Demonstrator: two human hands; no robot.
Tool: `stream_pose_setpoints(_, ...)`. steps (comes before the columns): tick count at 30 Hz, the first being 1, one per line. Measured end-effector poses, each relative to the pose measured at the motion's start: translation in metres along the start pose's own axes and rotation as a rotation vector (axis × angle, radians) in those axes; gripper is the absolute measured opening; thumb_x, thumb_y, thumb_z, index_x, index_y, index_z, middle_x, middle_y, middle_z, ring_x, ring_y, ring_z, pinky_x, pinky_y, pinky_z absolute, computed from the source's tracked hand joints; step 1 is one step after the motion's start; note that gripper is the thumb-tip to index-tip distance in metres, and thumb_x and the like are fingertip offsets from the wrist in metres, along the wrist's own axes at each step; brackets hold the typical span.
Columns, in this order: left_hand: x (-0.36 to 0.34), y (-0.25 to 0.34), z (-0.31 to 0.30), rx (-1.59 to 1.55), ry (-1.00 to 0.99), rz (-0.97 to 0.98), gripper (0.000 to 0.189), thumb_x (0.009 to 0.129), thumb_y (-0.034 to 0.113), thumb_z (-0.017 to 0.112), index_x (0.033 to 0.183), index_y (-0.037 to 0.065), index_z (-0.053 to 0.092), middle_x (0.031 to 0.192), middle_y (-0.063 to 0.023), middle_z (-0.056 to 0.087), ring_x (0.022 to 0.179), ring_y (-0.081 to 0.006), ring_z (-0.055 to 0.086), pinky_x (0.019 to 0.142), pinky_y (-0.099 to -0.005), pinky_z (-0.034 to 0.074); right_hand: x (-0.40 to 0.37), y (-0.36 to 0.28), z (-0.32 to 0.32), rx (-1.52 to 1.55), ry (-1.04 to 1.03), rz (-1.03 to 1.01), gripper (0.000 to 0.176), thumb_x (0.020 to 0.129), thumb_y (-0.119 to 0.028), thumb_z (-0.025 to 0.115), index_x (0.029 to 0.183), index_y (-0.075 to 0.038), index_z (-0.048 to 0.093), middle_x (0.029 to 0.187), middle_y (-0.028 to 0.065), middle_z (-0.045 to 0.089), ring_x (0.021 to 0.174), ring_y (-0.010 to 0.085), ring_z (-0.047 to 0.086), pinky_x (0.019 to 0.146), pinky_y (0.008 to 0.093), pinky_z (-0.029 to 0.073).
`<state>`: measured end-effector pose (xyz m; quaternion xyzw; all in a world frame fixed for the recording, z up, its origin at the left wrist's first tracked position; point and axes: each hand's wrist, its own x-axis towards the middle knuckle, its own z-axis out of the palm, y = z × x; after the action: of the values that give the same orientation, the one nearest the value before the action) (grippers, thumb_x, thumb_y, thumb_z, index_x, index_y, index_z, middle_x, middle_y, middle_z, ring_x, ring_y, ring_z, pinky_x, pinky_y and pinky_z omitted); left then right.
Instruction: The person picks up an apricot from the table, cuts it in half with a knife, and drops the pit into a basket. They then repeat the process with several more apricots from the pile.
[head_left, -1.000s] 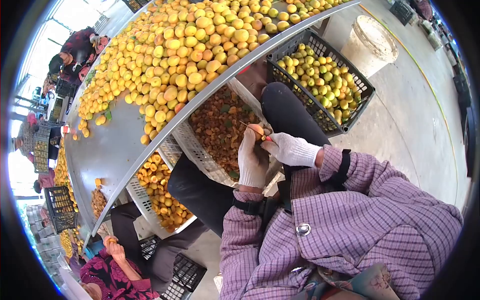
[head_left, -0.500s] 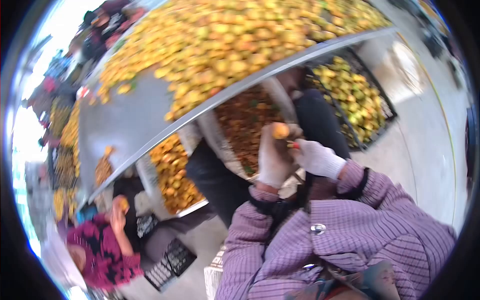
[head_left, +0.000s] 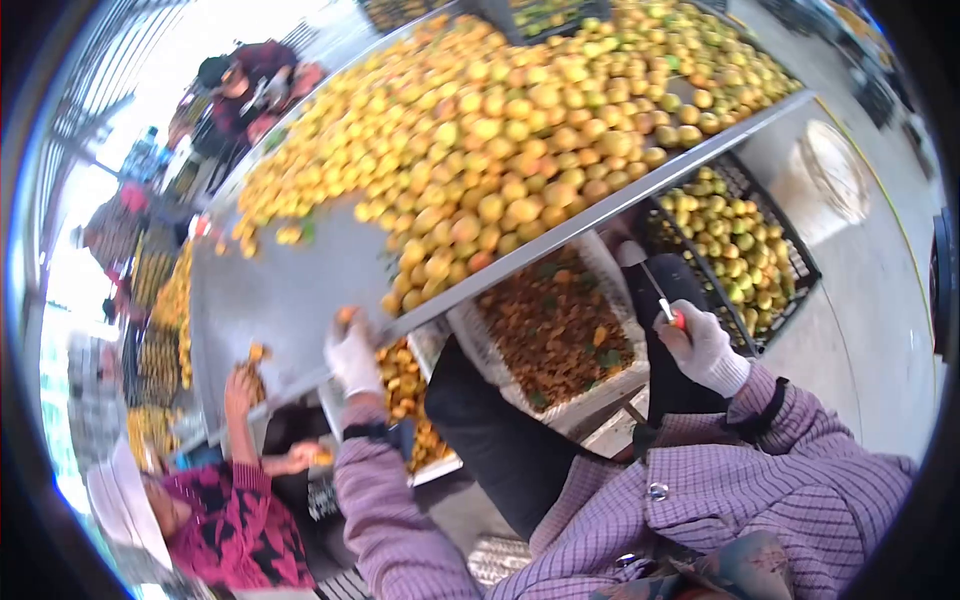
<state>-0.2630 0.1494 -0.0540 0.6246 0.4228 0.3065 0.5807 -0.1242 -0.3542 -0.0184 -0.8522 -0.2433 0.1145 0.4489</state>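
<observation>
My left hand [head_left: 355, 360], in a white glove, is at the metal table's edge [head_left: 480, 282], its fingers closed round an orange fruit [head_left: 346, 315]. Over my right thigh, my gloved right hand [head_left: 703, 350] grips a small knife [head_left: 677, 317] with a red handle, its blade pointing up and left. Yellow-orange fruits [head_left: 510, 150] are heaped on the table. Between my knees stands a white-rimmed bin [head_left: 590, 405] of brown scraps. A container of orange fruit [head_left: 402, 385] sits below my left hand.
A black crate [head_left: 800, 245] of yellow-green fruit and a white bucket [head_left: 825, 185] stand at the right. A co-worker in a white hat [head_left: 125, 500] sits at the lower left, with hands near the table. Other people [head_left: 245, 95] are at the upper left.
My hands have separated. My left hand has moved left to the table edge with a fruit, and my right hand has moved right with the knife. The view has shifted too.
</observation>
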Motion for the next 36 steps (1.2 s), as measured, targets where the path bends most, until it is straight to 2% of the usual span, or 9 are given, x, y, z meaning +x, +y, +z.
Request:
stream_pose_setpoints(2, 0.052, -0.019, -0.039, 0.457, 0.071, 0.434, 0.026, 0.09, 0.01, 0.069, 0.113, 0.0, 0.066, 0.094, -0.0078, 0.071, 0.084, -0.0211, 0.066, 0.082, -0.0352, 0.054, 0.005, 0.001, 0.0, 0.056, 0.03, -0.039, 0.013, 0.094, -0.018, 0.068, 0.101, -0.007, 0.063, 0.078, 0.0184, 0.07, 0.08, 0.0388, 0.072, 0.068, 0.041, 0.055)
stream_pose_setpoints(5, 0.068, 0.001, -0.078, 1.104, 0.188, 0.33, 0.026, 0.085, 0.023, 0.068, 0.102, 0.003, 0.067, 0.095, -0.0217, 0.072, 0.093, -0.0432, 0.069, 0.081, -0.0475, 0.054, 0.005, 0.01, 0.004, 0.002, -0.014, -0.018, 0.016, 0.094, -0.018, 0.069, 0.102, -0.007, 0.061, 0.076, 0.0165, 0.069, 0.073, 0.0371, 0.072, 0.065, 0.0408, 0.055)
stream_pose_setpoints(7, 0.101, -0.029, -0.122, 1.466, 0.194, 0.181, 0.027, 0.085, 0.02, 0.062, 0.104, 0.003, 0.071, 0.097, -0.0242, 0.073, 0.093, -0.0429, 0.07, 0.083, -0.0517, 0.054, 0.008, 0.015, 0.003, 0.029, -0.021, 0.006, 0.017, 0.094, -0.019, 0.069, 0.103, -0.007, 0.061, 0.076, 0.0168, 0.069, 0.074, 0.0372, 0.072, 0.065, 0.0408, 0.055)
stream_pose_setpoints(9, 0.219, -0.158, -0.257, 1.337, -0.002, 0.157, 0.03, 0.086, 0.025, 0.063, 0.103, 0.004, 0.075, 0.102, -0.0206, 0.075, 0.098, -0.0384, 0.072, 0.08, -0.0508, 0.057, 0.008, 0.021, 0.001, 0.067, -0.032, 0.035, 0.017, 0.095, -0.02, 0.068, 0.103, -0.007, 0.062, 0.077, 0.0161, 0.069, 0.075, 0.0361, 0.072, 0.066, 0.0401, 0.055)
stream_pose_setpoints(10, 0.204, -0.09, -0.211, 1.202, -0.185, 0.118, 0.033, 0.087, 0.03, 0.064, 0.102, 0.004, 0.08, 0.107, -0.017, 0.077, 0.103, -0.0339, 0.074, 0.078, -0.05, 0.06, 0.009, 0.022, -0.001, 0.067, -0.023, 0.045, 0.017, 0.095, -0.02, 0.068, 0.103, -0.007, 0.062, 0.077, 0.0161, 0.069, 0.075, 0.0361, 0.072, 0.066, 0.0401, 0.055)
stream_pose_setpoints(12, 0.238, -0.114, -0.19, 1.268, -0.093, 0.194, 0.031, 0.086, 0.026, 0.062, 0.104, 0.004, 0.077, 0.104, -0.0197, 0.075, 0.1, -0.0374, 0.073, 0.08, -0.0508, 0.058, 0.012, 0.021, -0.006, 0.148, -0.063, 0.042, 0.016, 0.095, -0.021, 0.068, 0.103, -0.007, 0.062, 0.078, 0.0147, 0.07, 0.075, 0.0338, 0.073, 0.068, 0.039, 0.056)
stream_pose_setpoints(15, 0.082, 0.079, 0.039, 1.372, 0.086, 0.518, 0.032, 0.086, 0.018, 0.06, 0.111, 0.002, 0.069, 0.102, -0.024, 0.073, 0.097, -0.0436, 0.069, 0.085, -0.0509, 0.054, 0.015, 0.02, -0.008, 0.173, -0.076, 0.04, 0.015, 0.095, -0.019, 0.068, 0.103, -0.007, 0.063, 0.081, 0.0134, 0.071, 0.076, 0.032, 0.073, 0.07, 0.038, 0.057)
stream_pose_setpoints(22, 0.002, 0.119, 0.295, 1.095, -0.63, 0.771, 0.038, 0.089, 0.04, 0.064, 0.108, 0.007, 0.065, 0.103, -0.0219, 0.07, 0.097, -0.0432, 0.067, 0.084, -0.0516, 0.052, 0.012, 0.025, -0.014, 0.213, -0.076, 0.044, 0.016, 0.093, -0.018, 0.069, 0.104, -0.008, 0.063, 0.083, 0.0129, 0.072, 0.078, 0.0318, 0.073, 0.071, 0.0386, 0.058)
stream_pose_setpoints(36, 0.01, 0.085, 0.334, 1.075, -0.565, 0.921, 0.053, 0.082, 0.037, 0.075, 0.124, 0.006, 0.067, 0.114, -0.0249, 0.067, 0.102, -0.0404, 0.067, 0.09, -0.0471, 0.053, 0.012, 0.045, -0.022, 0.351, -0.091, 0.087, 0.02, 0.094, -0.024, 0.067, 0.107, -0.01, 0.062, 0.082, 0.0147, 0.069, 0.081, 0.0349, 0.071, 0.072, 0.0417, 0.055)
